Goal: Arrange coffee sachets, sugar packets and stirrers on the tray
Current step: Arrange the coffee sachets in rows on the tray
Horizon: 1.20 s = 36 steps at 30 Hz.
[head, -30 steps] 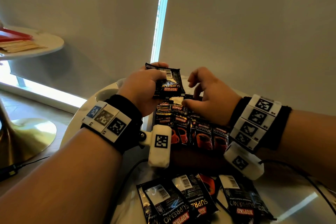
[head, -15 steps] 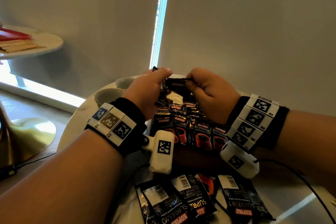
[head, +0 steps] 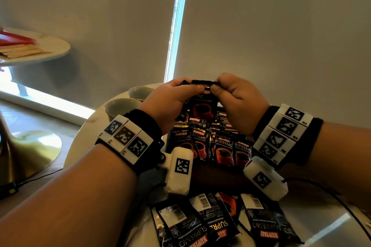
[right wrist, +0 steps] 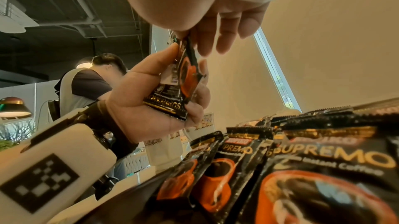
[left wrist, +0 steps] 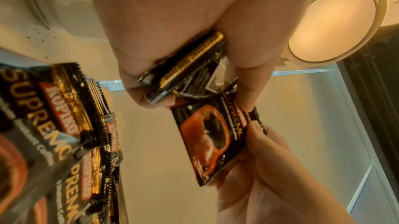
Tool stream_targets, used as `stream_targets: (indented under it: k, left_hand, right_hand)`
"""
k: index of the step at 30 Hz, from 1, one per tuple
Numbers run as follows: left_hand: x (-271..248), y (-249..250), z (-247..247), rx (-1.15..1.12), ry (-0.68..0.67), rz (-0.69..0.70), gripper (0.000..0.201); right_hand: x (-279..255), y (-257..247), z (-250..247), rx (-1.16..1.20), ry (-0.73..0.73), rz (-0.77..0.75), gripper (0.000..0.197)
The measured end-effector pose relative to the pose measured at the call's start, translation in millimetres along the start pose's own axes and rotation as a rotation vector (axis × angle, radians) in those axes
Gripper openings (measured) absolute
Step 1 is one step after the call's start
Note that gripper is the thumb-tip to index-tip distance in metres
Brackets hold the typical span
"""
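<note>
Up it comes: the coffee sachet (head: 202, 104), flat between the hands half a second ago, now hangs upright above the row of sachets (head: 212, 144) on the tray (head: 218, 174). The left hand (head: 168, 104) and the right hand (head: 239, 102) pinch its top edge; loose sachets (head: 210, 222) lie at the table's (head: 321, 218) near edge.

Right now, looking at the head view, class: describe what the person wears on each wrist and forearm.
Both forearms are bare, with no sleeves. Each wrist carries a black band topped by white blocks printed with black square codes. A white rounded camera pod with one code hangs below the left wrist, another below the right, trailing a black cable.
</note>
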<state>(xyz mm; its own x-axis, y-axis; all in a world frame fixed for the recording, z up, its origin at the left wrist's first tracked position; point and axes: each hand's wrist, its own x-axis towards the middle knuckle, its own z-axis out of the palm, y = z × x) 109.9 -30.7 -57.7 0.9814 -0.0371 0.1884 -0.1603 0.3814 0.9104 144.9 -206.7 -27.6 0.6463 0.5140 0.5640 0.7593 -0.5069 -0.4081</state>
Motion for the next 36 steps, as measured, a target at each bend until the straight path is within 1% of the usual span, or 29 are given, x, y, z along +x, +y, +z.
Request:
stream_targets:
  k: [4, 7, 11, 15, 17, 19, 20, 21, 22, 24, 26, 30, 33, 35, 36]
  left_hand:
    - [-1, 1, 1, -0.020, 0.006, -0.009, 0.005]
    - [-2, 2, 1, -0.009, 0.007, -0.009, 0.005]
    - [-1, 1, 1, -0.032, 0.021, -0.029, 0.008]
    - [0, 0, 1, -0.039, 0.047, -0.024, 0.004]
    - [0, -1, 2, -0.034, 0.063, -0.031, 0.003]
    - [0, -1, 1, -0.030, 0.082, -0.048, 0.002]
    - [0, -1, 0, -0.035, 0.084, -0.060, 0.006]
    - [0, -1, -2, -0.031, 0.085, -0.070, 0.013]
    - [0, -1, -3, -0.017, 0.085, -0.077, 0.019]
    - [0, -1, -4, 0.005, 0.075, -0.085, 0.028]
    - [-1, -1, -3, 0.002, 0.058, -0.092, 0.030]
    - [0, -3, -2, 0.008, 0.023, -0.092, 0.032]
    - [0, -3, -3, 0.024, 0.007, -0.110, 0.035]
    - [0, -2, -4, 0.034, 0.036, -0.134, 0.040]
    - [1, 0, -5, 0.034, 0.075, -0.135, 0.039]
  right_hand:
    - [-1, -4, 1, 0.049, -0.003, 0.018, 0.026]
    - [-2, -6, -2, 0.000, -0.010, 0.014, 0.029]
    - [-1, -7, -3, -0.067, -0.012, 0.021, 0.020]
    - [-2, -8, -3, -0.100, 0.005, 0.025, 0.015]
    - [-3, -5, -3, -0.070, 0.012, 0.038, 0.003]
    - [-6, -1, -5, -0.069, 0.020, 0.002, 0.035]
    - [-6, 0, -7, -0.084, 0.006, -0.042, 0.049]
    - [-6, 1, -9, -0.136, -0.022, -0.108, 0.058]
    - [-6, -1, -11, -0.220, -0.069, -0.168, 0.063]
    - [-5, -1, -13, -0.430, -0.168, -0.260, 0.066]
    - [-3, -3, -12, -0.538, -0.231, -0.283, 0.063]
    - [-5, -4, -9, -0.532, -0.185, -0.305, 0.051]
    - [-5, -2, -6, -0.516, -0.164, -0.306, 0.052]
    - [-5, -1, -7, -0.482, -0.192, -0.265, 0.052]
    - [-5, 0, -10, -0.451, -0.214, -0.230, 0.052]
